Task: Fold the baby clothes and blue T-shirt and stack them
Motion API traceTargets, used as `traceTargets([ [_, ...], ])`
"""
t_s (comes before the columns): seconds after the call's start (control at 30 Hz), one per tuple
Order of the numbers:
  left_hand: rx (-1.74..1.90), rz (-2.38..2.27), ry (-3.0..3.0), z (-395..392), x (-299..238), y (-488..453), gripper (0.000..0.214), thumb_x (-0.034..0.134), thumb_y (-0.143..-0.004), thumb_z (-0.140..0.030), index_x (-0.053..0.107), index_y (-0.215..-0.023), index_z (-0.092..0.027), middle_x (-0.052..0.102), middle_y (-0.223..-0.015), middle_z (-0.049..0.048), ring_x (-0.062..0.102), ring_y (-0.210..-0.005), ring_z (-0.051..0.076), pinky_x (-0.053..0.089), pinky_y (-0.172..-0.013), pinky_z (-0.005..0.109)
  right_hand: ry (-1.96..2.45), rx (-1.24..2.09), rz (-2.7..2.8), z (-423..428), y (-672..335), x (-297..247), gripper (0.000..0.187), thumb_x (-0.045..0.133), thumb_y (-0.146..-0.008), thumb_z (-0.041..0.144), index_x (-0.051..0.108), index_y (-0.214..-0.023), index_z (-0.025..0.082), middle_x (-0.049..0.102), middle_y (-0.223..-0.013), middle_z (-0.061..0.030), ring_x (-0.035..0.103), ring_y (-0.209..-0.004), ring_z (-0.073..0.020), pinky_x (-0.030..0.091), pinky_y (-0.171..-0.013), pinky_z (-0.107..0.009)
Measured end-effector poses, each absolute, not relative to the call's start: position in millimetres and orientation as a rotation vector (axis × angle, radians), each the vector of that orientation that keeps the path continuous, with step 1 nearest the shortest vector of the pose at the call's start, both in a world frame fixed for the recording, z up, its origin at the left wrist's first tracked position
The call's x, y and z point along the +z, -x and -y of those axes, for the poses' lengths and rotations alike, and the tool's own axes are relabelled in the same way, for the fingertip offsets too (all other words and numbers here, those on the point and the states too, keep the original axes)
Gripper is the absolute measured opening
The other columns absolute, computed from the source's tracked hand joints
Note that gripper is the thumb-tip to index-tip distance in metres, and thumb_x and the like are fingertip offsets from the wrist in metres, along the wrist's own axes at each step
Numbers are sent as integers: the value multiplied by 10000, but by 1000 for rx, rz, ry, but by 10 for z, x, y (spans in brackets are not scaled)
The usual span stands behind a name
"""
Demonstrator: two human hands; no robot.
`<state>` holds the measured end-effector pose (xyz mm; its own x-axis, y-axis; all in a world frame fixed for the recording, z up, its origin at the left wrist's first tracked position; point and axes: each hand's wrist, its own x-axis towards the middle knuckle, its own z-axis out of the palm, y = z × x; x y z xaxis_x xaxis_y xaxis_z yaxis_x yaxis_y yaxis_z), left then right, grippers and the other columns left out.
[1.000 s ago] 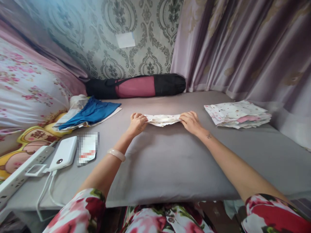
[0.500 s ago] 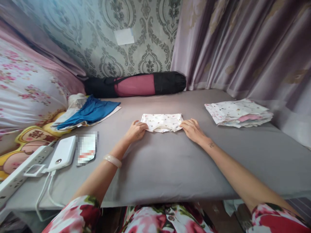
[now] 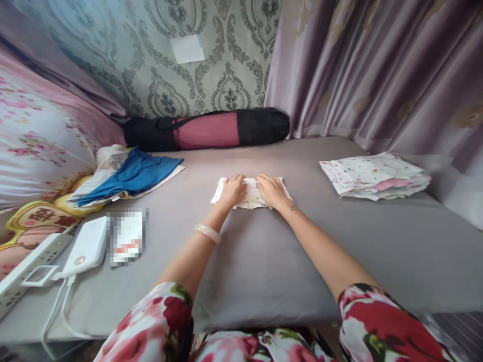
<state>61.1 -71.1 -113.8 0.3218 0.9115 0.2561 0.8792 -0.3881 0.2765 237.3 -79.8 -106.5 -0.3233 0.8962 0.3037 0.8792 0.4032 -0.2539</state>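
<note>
A small white printed baby garment (image 3: 252, 201), folded into a low strip, lies in the middle of the grey-covered surface. On its left part rests my left hand (image 3: 234, 191), palm down with the fingers stretched forward. My right hand (image 3: 270, 189) lies over the right part in the same way, a short gap from the left. Both hands cover much of the cloth, and the fingertips are partly hidden at its far edge. I see a pale bangle (image 3: 208, 233) on the left forearm.
A stack of folded printed clothes (image 3: 373, 176) sits at right. At left are a blue garment (image 3: 136, 173) on other cloth, a white power bank (image 3: 86, 246) with cables, a power strip (image 3: 33, 264) and a blurred object (image 3: 127, 236). A black and maroon bag (image 3: 207, 130) lies along the wall.
Both hands have left the garment's side edges and moved inward to lie on top of it. The view has shifted slightly.
</note>
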Motion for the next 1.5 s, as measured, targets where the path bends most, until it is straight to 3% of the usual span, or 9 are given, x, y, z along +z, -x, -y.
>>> traceTargets([
  [0.13,458,-1648,-2499,734,-1340,-732,419,298,-979,-196,411,-1378,-139,468,-1467,173,355,-1419,264,274,-1137,539,1539,148,2333,784,-2272,-1239,463,299,-996,253,490,-1400,130,460,-1488,-146,359,-1404,-269,262,-1130,-489],
  [0.3,418,-1634,-2529,828,-1420,-670,478,285,-1010,-324,373,-1425,-104,389,-1524,186,293,-1452,281,209,-1177,522,1555,168,2350,867,-2317,-1398,534,262,-1004,309,382,-1484,106,359,-1555,-129,254,-1462,-266,174,-1182,-489],
  [0.63,282,-1352,-2463,866,-1233,-487,732,422,-937,-564,261,-1516,-147,235,-1592,199,151,-1495,297,119,-1202,526,1586,284,2356,812,-2356,-1356,534,216,-1001,295,405,-1478,149,394,-1541,-95,291,-1447,-255,173,-1192,-479],
  [0.8,342,-1335,-2382,839,-1218,-481,839,578,-841,-605,303,-1499,-163,264,-1583,197,185,-1487,316,114,-1203,541,1569,269,2281,771,-2328,-1332,500,225,-1009,309,456,-1432,174,457,-1498,-100,325,-1431,-246,207,-1176,-499],
  [0.9,430,-1306,-2317,810,-1189,-475,912,671,-769,-595,319,-1489,-160,324,-1557,192,261,-1462,323,202,-1196,509,1557,192,2272,760,-2291,-1322,501,248,-1007,306,444,-1438,143,420,-1520,-122,275,-1456,-250,165,-1187,-506],
  [1.03,650,-1329,-2262,745,-1211,-494,581,494,-922,-369,374,-1451,-162,452,-1489,153,419,-1384,259,348,-1137,437,1520,150,2303,776,-2235,-1284,523,239,-1005,301,400,-1469,125,365,-1551,-131,232,-1472,-251,136,-1196,-506],
  [1.13,685,-1520,-2336,723,-1286,-547,477,351,-943,-196,430,-1412,-168,462,-1487,137,359,-1424,253,260,-1170,510,1508,147,2321,806,-2194,-1269,537,234,-1001,294,381,-1481,104,347,-1558,-142,225,-1475,-255,125,-1199,-505],
  [1.23,553,-1613,-2453,741,-1349,-606,478,337,-959,-214,423,-1427,-168,420,-1519,133,289,-1458,267,195,-1187,541,1501,171,2345,825,-2170,-1296,550,238,-995,291,370,-1486,80,342,-1558,-150,222,-1476,-255,122,-1202,-504],
  [1.5,339,-1646,-2511,744,-1361,-653,485,292,-994,-277,407,-1450,-159,418,-1521,117,320,-1442,289,222,-1178,545,1528,213,2373,800,-2181,-1390,555,241,-987,284,375,-1487,83,361,-1550,-141,288,-1451,-253,147,-1201,-483],
])
